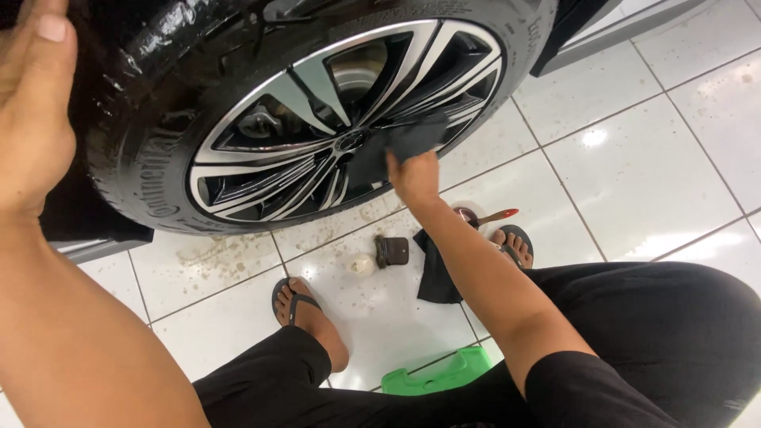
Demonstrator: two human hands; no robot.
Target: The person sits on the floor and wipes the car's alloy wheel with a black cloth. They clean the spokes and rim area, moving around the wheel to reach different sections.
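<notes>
The right hand is clamped on a dark cloth, pressing it against the spokes of the alloy wheel, just beside the hub. The left hand lies flat with fingers together on the wet black bodywork above the tyre, holding nothing. Below the right hand, on the white tiled floor, lie a second dark cloth, a small brown pad and a pale sponge; a green stool sits nearer the person
</notes>
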